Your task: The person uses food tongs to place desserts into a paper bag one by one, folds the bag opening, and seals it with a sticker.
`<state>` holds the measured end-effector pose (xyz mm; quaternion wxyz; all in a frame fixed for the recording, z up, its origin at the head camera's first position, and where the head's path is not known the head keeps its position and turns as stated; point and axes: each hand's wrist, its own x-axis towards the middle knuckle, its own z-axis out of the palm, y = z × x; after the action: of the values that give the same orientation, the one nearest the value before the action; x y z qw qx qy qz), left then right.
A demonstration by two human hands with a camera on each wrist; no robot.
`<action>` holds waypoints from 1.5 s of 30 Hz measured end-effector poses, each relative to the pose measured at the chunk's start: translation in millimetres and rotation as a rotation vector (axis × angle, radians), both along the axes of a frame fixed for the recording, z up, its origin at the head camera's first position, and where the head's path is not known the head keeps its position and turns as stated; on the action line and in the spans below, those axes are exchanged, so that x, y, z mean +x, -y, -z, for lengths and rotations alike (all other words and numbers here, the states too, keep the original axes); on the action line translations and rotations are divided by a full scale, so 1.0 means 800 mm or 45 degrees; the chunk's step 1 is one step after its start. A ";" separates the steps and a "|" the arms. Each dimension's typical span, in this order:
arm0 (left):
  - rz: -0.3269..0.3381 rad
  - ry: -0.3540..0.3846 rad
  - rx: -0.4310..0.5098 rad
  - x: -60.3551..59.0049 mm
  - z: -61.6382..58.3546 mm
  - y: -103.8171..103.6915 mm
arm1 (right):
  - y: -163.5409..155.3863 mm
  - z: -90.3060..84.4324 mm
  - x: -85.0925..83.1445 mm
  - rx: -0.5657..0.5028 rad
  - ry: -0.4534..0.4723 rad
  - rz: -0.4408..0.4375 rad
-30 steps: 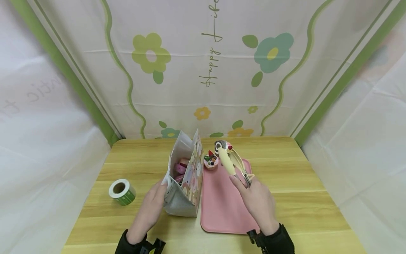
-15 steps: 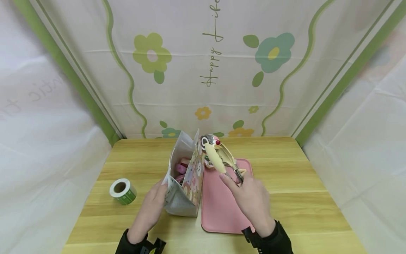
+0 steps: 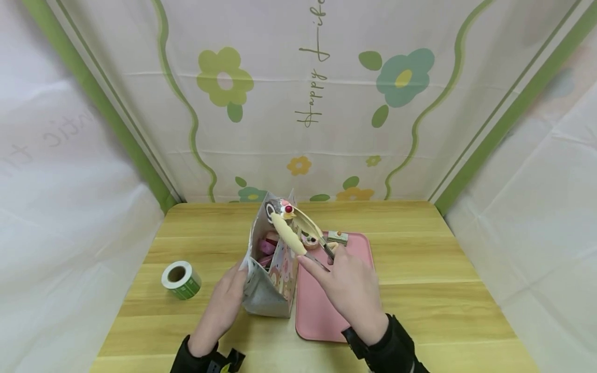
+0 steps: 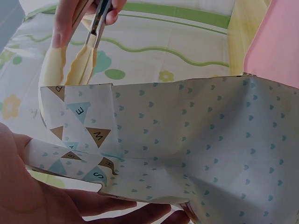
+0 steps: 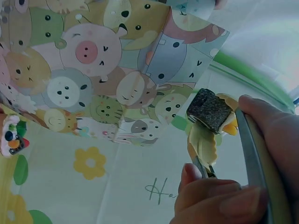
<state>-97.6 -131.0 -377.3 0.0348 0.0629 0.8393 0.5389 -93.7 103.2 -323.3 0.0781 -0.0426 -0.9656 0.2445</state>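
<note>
My left hand (image 3: 224, 298) holds the near left edge of a paper gift bag (image 3: 266, 300), with the fingers outside in the left wrist view (image 4: 131, 212). The bag stands open-topped, patterned with cartoon animals (image 5: 86, 53). Several pink and purple items (image 3: 267, 246) lie inside. In my right hand (image 3: 352, 290) is a pair of cream-tipped tongs (image 3: 290, 235). Their tips grip a toy Swiss roll cake (image 3: 279, 207), dark outside with a white swirl and red cherry, above the bag's far opening. A fruit-topped cupcake (image 3: 309, 240) sits just right of the bag, partly hidden.
A pink tray (image 3: 322, 316) lies right of the bag, a small layered cake slice (image 3: 338, 237) at its far edge. On the left stands a roll of green-sided labels (image 3: 181, 280). A printed cloth (image 3: 261, 129) hangs behind the wooden table (image 3: 420, 290).
My right hand has carried the tongs and Swiss roll cake leftward, from above the tray's far end to over the bag. The layered cake slice has come into view. My left hand stays put.
</note>
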 end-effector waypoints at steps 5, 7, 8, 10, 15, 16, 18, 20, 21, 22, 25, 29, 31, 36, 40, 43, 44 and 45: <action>-0.025 -0.010 -0.002 0.000 0.002 -0.001 | 0.006 -0.004 -0.007 0.082 -0.048 -0.021; -0.031 -0.015 -0.006 0.000 0.002 -0.001 | 0.007 -0.004 -0.009 0.135 -0.065 -0.029; -0.032 -0.015 -0.008 0.000 0.002 -0.002 | 0.008 -0.004 -0.010 0.158 -0.067 -0.033; -0.035 -0.017 -0.017 0.000 0.003 -0.002 | 0.009 -0.003 -0.012 0.199 -0.065 -0.038; -0.035 -0.016 -0.023 -0.001 0.003 -0.002 | 0.011 -0.004 -0.013 0.239 -0.071 -0.036; -0.035 -0.016 -0.024 -0.001 0.002 -0.002 | 0.011 -0.004 -0.013 0.239 -0.069 -0.033; -0.035 -0.015 -0.024 -0.001 0.001 -0.002 | 0.012 -0.006 -0.013 0.246 -0.060 -0.031; -0.037 -0.008 -0.023 -0.001 0.001 -0.003 | 0.012 -0.007 -0.012 0.253 -0.053 -0.028; -0.038 -0.004 -0.027 -0.001 0.000 -0.003 | 0.012 -0.008 -0.012 0.260 -0.050 -0.026; -0.040 0.000 -0.028 -0.001 0.000 -0.003 | 0.013 -0.008 -0.012 0.266 -0.048 -0.025; -0.041 0.005 -0.030 -0.001 0.000 -0.003 | 0.013 -0.008 -0.012 0.278 -0.054 -0.023; -0.042 0.002 -0.039 -0.002 0.000 -0.004 | 0.012 -0.008 -0.012 0.282 -0.068 -0.017; -0.045 0.006 -0.042 -0.001 0.000 -0.004 | 0.012 -0.008 -0.011 0.291 -0.082 -0.016; -0.048 0.012 -0.032 0.000 0.001 -0.002 | 0.013 -0.010 -0.010 0.296 -0.090 -0.022; -0.055 0.009 -0.039 0.000 0.002 -0.002 | 0.012 -0.011 -0.008 0.240 -0.050 -0.009; -0.058 0.004 -0.042 0.000 0.002 -0.002 | 0.009 -0.012 -0.007 0.198 -0.003 0.016; -0.058 0.004 -0.041 0.000 0.002 -0.002 | 0.007 -0.013 -0.008 0.185 0.020 0.024; -0.058 0.006 -0.037 0.000 0.002 -0.002 | 0.004 -0.014 -0.008 0.171 0.040 0.033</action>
<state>-97.7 -129.5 -379.0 0.0254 0.0419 0.8481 0.5276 -100.2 100.0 -312.4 0.0689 -0.0535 -0.9802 0.1776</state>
